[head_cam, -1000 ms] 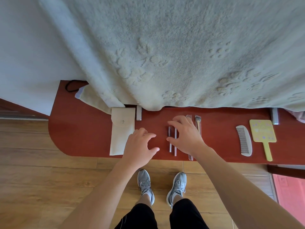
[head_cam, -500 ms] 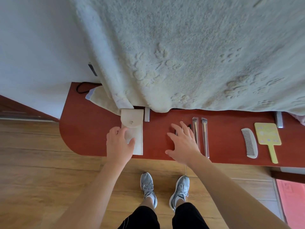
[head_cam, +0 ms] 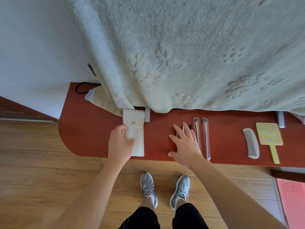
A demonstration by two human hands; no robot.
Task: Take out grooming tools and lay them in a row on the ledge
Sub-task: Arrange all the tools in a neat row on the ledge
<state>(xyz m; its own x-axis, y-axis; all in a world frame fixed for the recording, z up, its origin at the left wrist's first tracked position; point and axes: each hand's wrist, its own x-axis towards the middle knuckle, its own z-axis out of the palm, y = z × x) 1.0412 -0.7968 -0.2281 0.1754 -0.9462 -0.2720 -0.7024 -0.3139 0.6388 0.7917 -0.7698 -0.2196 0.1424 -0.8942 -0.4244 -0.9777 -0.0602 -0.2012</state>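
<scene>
A cream pouch (head_cam: pixel 135 129) with a snap button lies on the red-brown ledge (head_cam: pixel 85 133). My left hand (head_cam: pixel 119 144) grips its left side, thumb on top. My right hand (head_cam: pixel 185 146) lies flat with spread fingers over thin metal tools (head_cam: pixel 183 125), which show only between and past the fingers. Right of it lie two wrapped brushes (head_cam: pixel 205 138) side by side. Farther right are a white comb (head_cam: pixel 251 142) and a yellow hand mirror (head_cam: pixel 269 136).
A fluffy pale blanket (head_cam: pixel 181 55) hangs over the back of the ledge. A folded cloth (head_cam: pixel 100 100) and a black cord (head_cam: pixel 80 88) lie at the ledge's left rear. Wooden floor and my grey shoes (head_cam: pixel 149 189) are below; a pink mat (head_cam: pixel 292 195) sits at right.
My left hand moved left from beside the metal tools onto the pouch and took hold of it. My right hand flattened over the thin tools; the view shifted left.
</scene>
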